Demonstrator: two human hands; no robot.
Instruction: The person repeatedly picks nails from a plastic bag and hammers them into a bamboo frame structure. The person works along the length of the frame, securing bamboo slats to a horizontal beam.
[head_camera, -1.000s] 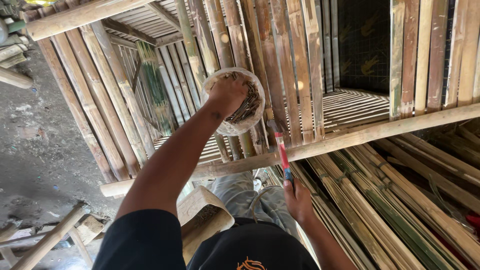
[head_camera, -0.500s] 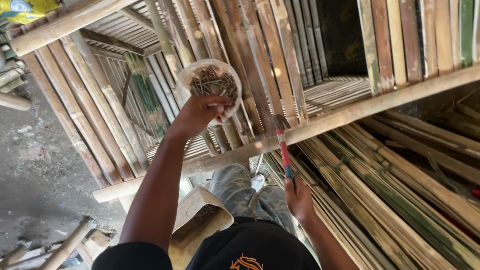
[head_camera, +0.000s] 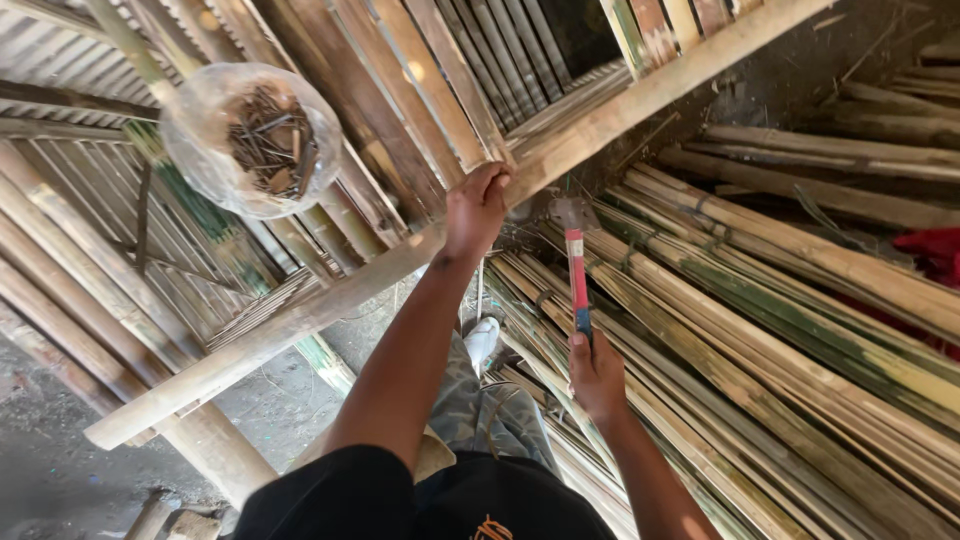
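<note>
L hand on bamboo rail; R hand w/ hammer.

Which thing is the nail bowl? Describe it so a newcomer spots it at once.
Start at the long pale bamboo beam that crosses the picture diagonally, where the left hand grips. Look up and left of that hand, onto the slatted bamboo frame. There sits the bowl: round, see-through, full of dark rusty nails, the only round thing among straight poles.

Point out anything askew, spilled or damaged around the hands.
Nothing stands out. The left hand rests on the wooden rail, the right hand holds a hammer, and the nails stay inside their clear bowl.
</note>
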